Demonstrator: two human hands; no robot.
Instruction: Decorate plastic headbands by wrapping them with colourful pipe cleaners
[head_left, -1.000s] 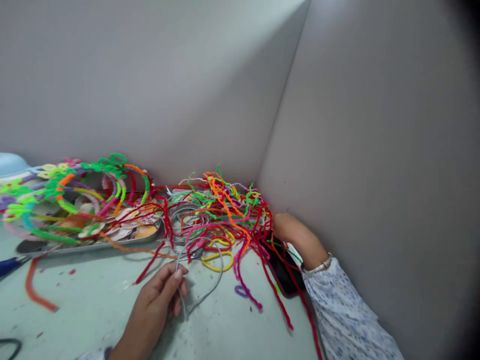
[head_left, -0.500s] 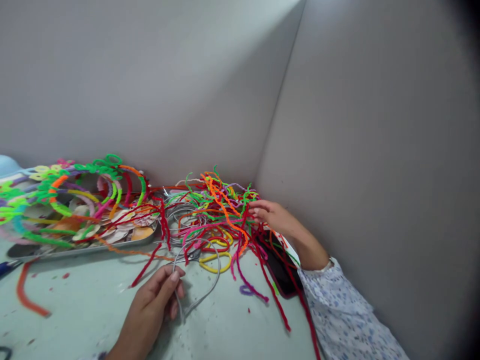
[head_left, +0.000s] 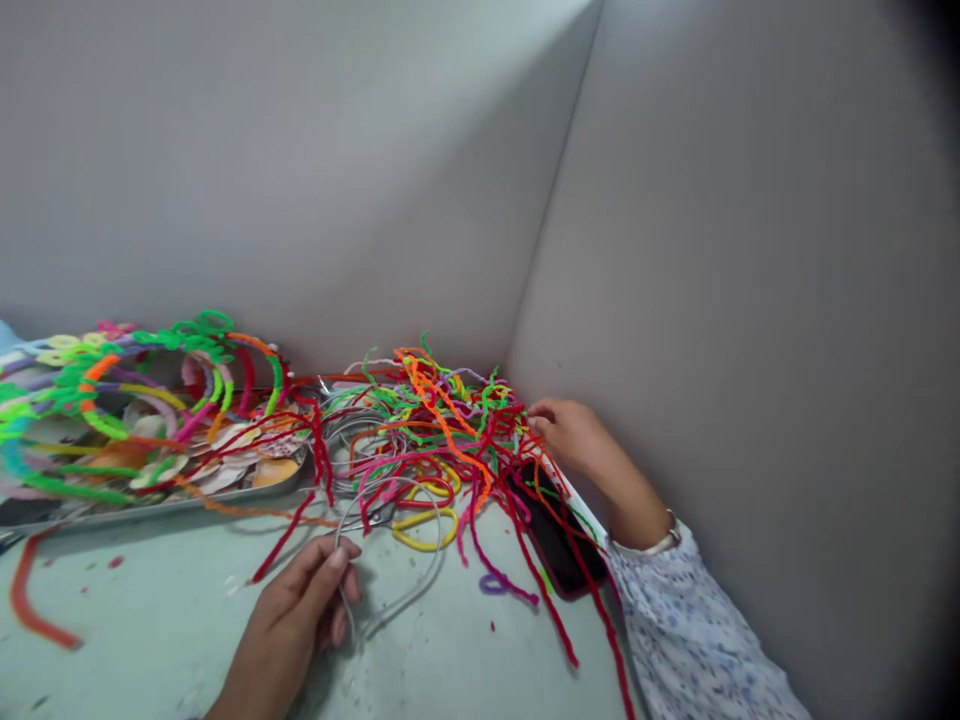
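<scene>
Grey wire [head_left: 438, 556] in a loop is pinched in the left hand [head_left: 304, 600] and sticks out to the right of it, while the far heap of fuzzy strings [head_left: 450, 408] is nearer the right hand [head_left: 574, 435], just left of its fingers, which are close together, though I cannot tell if they grip one.

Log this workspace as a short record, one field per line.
Left hand: pinching a gray wire loop
Right hand: at the right edge of the pipe cleaner pile; grip unclear
Phone: dark screen, red strands across it
Scissors: yellow handles, just beyond the left hand
Metal tray: at left, fuzzy headbands heaped above it
</scene>
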